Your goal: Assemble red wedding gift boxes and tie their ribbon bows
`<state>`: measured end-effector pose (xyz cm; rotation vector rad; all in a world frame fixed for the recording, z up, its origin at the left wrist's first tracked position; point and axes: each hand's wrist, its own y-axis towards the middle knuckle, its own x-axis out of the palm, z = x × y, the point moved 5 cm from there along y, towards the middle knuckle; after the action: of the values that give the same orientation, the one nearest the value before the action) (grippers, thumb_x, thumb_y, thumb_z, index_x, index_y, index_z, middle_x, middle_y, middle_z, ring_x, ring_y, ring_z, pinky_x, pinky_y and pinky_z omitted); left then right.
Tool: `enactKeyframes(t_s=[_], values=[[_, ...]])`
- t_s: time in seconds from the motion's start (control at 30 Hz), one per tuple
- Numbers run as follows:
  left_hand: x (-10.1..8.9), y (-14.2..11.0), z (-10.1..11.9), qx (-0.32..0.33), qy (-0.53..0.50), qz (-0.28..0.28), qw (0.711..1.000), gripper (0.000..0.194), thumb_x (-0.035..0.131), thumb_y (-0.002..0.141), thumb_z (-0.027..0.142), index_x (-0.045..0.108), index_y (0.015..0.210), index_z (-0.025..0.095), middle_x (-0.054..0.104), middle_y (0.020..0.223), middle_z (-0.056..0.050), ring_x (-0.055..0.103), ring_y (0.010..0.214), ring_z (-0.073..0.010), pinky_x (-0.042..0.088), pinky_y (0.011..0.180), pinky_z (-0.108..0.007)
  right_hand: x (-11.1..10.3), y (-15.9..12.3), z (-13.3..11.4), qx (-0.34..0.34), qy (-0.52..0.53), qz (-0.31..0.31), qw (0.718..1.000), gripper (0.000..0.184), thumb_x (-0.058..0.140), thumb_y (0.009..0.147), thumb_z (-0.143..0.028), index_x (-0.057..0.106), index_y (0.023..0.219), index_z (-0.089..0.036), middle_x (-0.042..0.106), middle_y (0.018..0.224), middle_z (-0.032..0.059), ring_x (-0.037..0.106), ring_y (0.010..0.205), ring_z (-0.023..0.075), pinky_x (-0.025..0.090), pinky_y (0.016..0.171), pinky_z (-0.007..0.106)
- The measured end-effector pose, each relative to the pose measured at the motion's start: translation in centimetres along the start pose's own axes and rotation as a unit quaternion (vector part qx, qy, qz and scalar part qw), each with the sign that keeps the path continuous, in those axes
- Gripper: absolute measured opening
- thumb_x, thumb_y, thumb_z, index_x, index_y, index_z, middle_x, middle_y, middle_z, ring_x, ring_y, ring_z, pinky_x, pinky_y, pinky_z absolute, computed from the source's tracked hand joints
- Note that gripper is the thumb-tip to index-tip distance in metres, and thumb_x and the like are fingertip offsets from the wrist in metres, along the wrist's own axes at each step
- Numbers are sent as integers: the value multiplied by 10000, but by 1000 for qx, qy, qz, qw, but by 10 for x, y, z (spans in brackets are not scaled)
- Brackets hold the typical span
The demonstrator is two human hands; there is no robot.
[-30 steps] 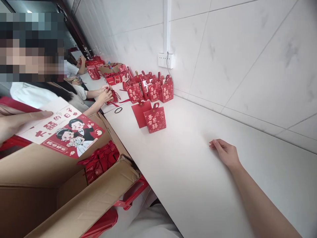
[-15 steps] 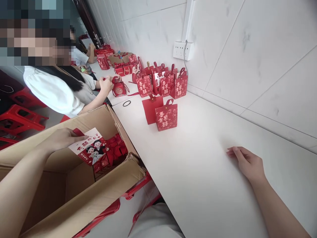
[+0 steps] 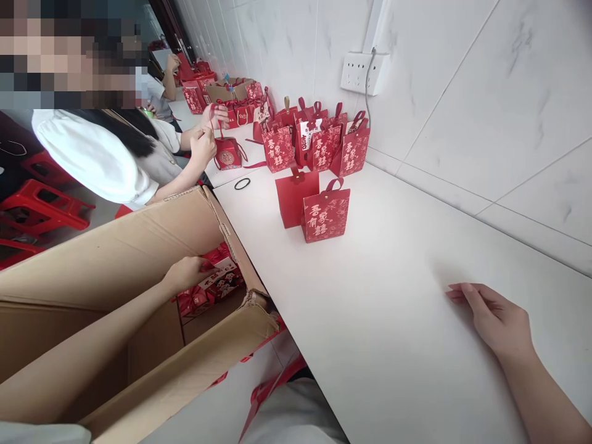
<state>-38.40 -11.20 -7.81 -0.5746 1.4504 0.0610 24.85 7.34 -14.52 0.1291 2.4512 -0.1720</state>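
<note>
My left hand (image 3: 185,275) is down inside a large cardboard box (image 3: 259,308), its fingers closed at the ribbon loop of a red-and-white gift box (image 3: 224,280) printed with a cartoon couple. Other red gift boxes (image 3: 192,300) lie beneath and beside it in the cardboard box. On the white table (image 3: 393,345) rests my right hand (image 3: 502,317), thumb and fingers pressed together, with nothing visible in them. Beyond it to the left stand a red gift bag with white characters (image 3: 326,216) and a plain red one (image 3: 296,198).
Several red gift bags (image 3: 277,148) stand against the wall below a socket panel (image 3: 364,73). A black ring (image 3: 242,184) lies near the table edge. A co-worker's hands (image 3: 206,142) handle a red box (image 3: 228,153). Red stools (image 3: 41,209) are on the left.
My left hand has moved forward and lowered the gift box among the others in the cardboard box. The co-worker's hands have drawn apart, lifting a ribbon. The view has shifted slightly; my right hand keeps its pose.
</note>
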Motion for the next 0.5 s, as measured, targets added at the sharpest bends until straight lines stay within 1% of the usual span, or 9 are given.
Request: enactKeyframes(t_s=[0.07, 0.1, 0.17, 0.27, 0.37, 0.43, 0.5], values=[[11, 3, 3, 24, 32, -15, 999, 512, 364, 890, 578, 663, 886, 162, 611, 719, -16, 531, 712, -160, 290, 617, -234, 0, -1, -1, -1, -4, 3, 1000, 309, 523, 828, -535, 700, 867, -284, 723, 899, 9, 629, 1031, 255, 434, 984, 397], [16, 5, 3, 20, 44, -19, 999, 519, 354, 887, 589, 663, 895, 172, 627, 742, -29, 547, 724, -172, 295, 615, -239, -1, -1, -1, -2, -5, 4, 1000, 313, 522, 828, -534, 700, 865, -278, 723, 896, 15, 632, 1027, 258, 431, 992, 403], [27, 9, 1, 6, 62, -28, 998, 502, 408, 848, 615, 664, 885, 184, 657, 802, -56, 575, 758, -196, 306, 611, -247, -1, -2, -2, -2, -10, 8, 1000, 313, 522, 828, -529, 701, 862, -275, 722, 896, 17, 634, 1024, 258, 423, 1008, 408], [36, 16, -3, -7, 82, -43, 996, 454, 473, 814, 590, 660, 784, 178, 670, 812, -93, 596, 767, -222, 330, 608, -263, -1, -2, -4, 2, -9, 13, 1000, 288, 530, 827, -517, 698, 858, -285, 720, 909, 3, 637, 1024, 242, 418, 1025, 398], [32, 20, -6, -2, 94, -66, 993, 431, 487, 813, 551, 645, 689, 170, 658, 750, -105, 602, 739, -235, 360, 620, -281, -1, -3, -5, 12, -7, 16, 1000, 275, 541, 820, -513, 695, 857, -288, 720, 910, -4, 643, 1013, 235, 424, 1023, 395], [25, 19, -9, -11, 65, -70, 995, 382, 610, 740, 523, 635, 647, 153, 649, 712, -106, 609, 746, -245, 383, 643, -291, -1, -4, -5, 14, -8, 15, 1000, 285, 541, 818, -519, 696, 856, -283, 721, 913, -1, 647, 1002, 236, 430, 1017, 394], [19, 15, -8, -33, 7, -53, 998, 348, 719, 671, 461, 632, 643, 126, 648, 712, -101, 617, 782, -246, 414, 695, -301, -1, -4, -5, 10, -11, 15, 1000, 290, 538, 819, -523, 697, 856, -283, 721, 913, 1, 647, 1002, 240, 431, 1015, 392]])
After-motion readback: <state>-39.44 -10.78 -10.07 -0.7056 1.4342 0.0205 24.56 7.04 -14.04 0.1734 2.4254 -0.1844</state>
